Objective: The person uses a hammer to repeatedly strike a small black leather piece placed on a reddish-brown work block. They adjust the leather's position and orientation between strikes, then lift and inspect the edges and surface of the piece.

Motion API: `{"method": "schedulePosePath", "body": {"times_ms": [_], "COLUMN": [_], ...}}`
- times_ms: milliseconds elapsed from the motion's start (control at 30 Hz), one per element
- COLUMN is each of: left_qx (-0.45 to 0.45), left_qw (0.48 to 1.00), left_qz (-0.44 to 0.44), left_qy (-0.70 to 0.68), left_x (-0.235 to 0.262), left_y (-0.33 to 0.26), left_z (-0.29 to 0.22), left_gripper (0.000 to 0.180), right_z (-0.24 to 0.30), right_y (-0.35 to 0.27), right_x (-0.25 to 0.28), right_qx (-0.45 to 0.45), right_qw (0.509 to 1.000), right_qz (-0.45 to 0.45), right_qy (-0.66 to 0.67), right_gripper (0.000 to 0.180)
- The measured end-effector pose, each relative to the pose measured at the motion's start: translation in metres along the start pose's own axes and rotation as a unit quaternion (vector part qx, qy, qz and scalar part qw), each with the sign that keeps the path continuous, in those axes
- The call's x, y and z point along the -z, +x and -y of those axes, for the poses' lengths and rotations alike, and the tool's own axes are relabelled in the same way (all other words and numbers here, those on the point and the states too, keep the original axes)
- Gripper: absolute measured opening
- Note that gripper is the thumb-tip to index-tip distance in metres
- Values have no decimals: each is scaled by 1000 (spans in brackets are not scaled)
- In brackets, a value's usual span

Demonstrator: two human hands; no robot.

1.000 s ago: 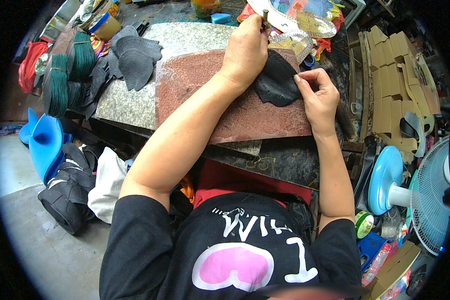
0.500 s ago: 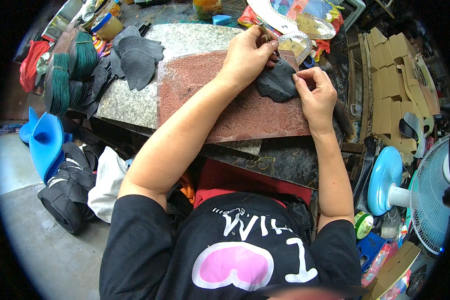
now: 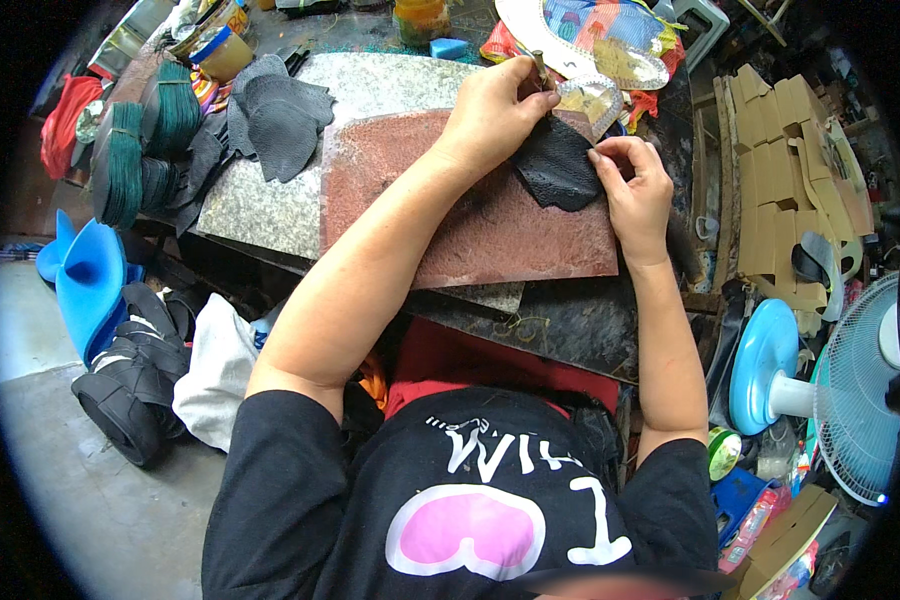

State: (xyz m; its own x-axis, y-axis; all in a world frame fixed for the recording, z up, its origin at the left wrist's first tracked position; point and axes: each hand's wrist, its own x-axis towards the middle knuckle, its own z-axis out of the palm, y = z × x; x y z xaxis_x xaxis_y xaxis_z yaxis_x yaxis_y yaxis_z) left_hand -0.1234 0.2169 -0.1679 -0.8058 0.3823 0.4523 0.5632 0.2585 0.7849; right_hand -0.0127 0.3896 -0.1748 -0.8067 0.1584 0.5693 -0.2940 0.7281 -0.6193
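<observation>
black leather piece point(image 3: 558, 165) lies on the red stone slab point(image 3: 450, 215), far edge | right hand point(image 3: 638, 190) pinches its right edge, left hand point(image 3: 492, 112) grips a thin tool point(image 3: 540, 70) at its top | best to keep it flat and taut | tool tip hidden by fingers

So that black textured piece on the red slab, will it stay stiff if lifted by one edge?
Probably not: the black piece looks thin and lies flat on the red slab, so it would likely droop. Its grainy surface should grip, not slip. Both hands, left hand and right hand, steady it.
</observation>
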Motion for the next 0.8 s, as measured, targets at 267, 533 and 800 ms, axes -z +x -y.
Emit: {"method": "schedulePosePath", "body": {"times_ms": [267, 533, 800], "left_qx": [-3, -18, -22], "left_qw": [998, 998, 997], "left_qz": [-31, -43, -58], "left_qy": [47, 41, 49], "left_x": [3, 1, 3], "left_y": [3, 2, 0], "left_z": [6, 10, 3], "left_gripper": [24, 24, 24], "right_z": [-8, -4, 12], "right_y": [30, 23, 20], "right_x": [-16, -24, -6], "right_qx": [-69, -16, 140], "right_qw": [996, 999, 967], "right_qz": [33, 15, 70], "right_qy": [53, -30, -201], "right_gripper": [6, 17, 26]}}
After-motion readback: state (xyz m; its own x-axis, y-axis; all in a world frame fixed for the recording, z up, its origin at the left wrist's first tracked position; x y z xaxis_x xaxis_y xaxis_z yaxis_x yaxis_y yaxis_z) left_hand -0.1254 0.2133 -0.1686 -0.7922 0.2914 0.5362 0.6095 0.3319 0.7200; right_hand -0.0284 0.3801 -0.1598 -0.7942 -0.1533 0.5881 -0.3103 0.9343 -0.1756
